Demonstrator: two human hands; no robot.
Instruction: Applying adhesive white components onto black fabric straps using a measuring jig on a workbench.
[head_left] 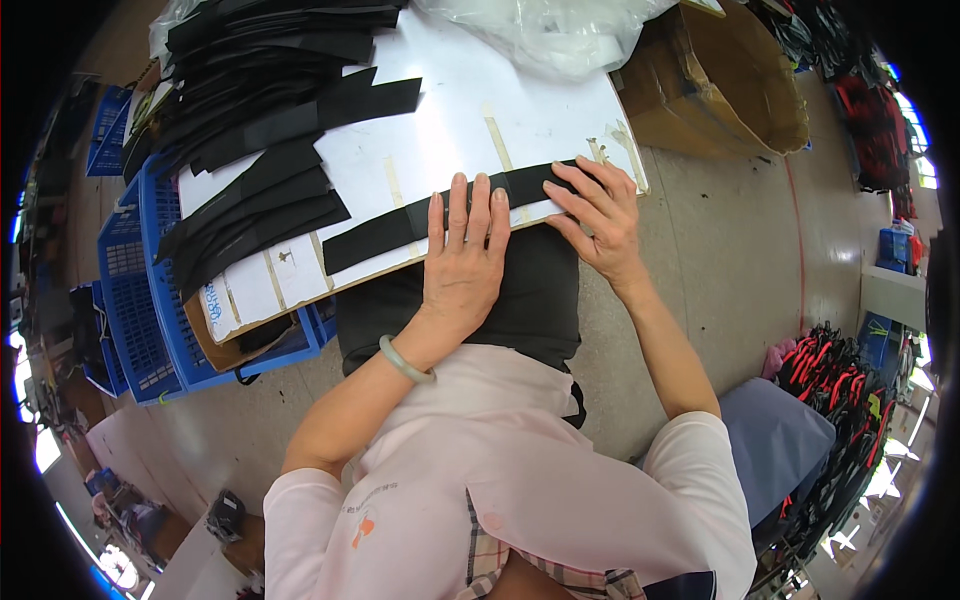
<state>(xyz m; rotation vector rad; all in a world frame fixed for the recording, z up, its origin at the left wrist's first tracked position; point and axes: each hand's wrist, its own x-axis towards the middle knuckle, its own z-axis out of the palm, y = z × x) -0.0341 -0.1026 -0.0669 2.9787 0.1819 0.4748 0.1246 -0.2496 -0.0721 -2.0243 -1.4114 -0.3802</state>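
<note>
A long black fabric strip (372, 240) lies along the near edge of a white board (440, 125). My left hand (464, 255) rests flat across its middle, fingers straight and pointing away from me. At the strip's right end is my right hand (605, 222), its fingers spread over the fabric and the thumb apart by the board's edge. Neither hand is closed around anything. To the left, a smaller pile of black strips (262, 215) overlaps the board's edge, and beyond it lies a larger heap of similar strips (270, 105).
Blue plastic crates (165, 300) stand under and beside the board's left side. Clear plastic sheeting (565, 40) covers part of the far edge. An open cardboard box (685, 90) stands at the far right. Black and red goods (840, 385) are piled farther right.
</note>
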